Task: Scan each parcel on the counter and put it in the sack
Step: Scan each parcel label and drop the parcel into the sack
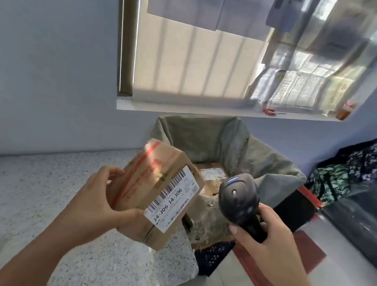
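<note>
Over the speckled desk (10, 200), the left grip (94, 204) is clamped round 1 cardboard parcel (140, 184), held off the surface with its barcode label (171, 197) facing up. The red scan glow falls on the box's far corner (not on the bars), so the scanner (238, 201) probably needs aiming lower until the beam crosses the barcode. The right grip (271, 251) is wrapped round its handle. The sack (278, 168) gapes just behind.

I get one view, from the head, facing forward and down. It sits close above the left hand (98, 200) and right hand (272, 246), with the window (190, 63) ahead.
</note>
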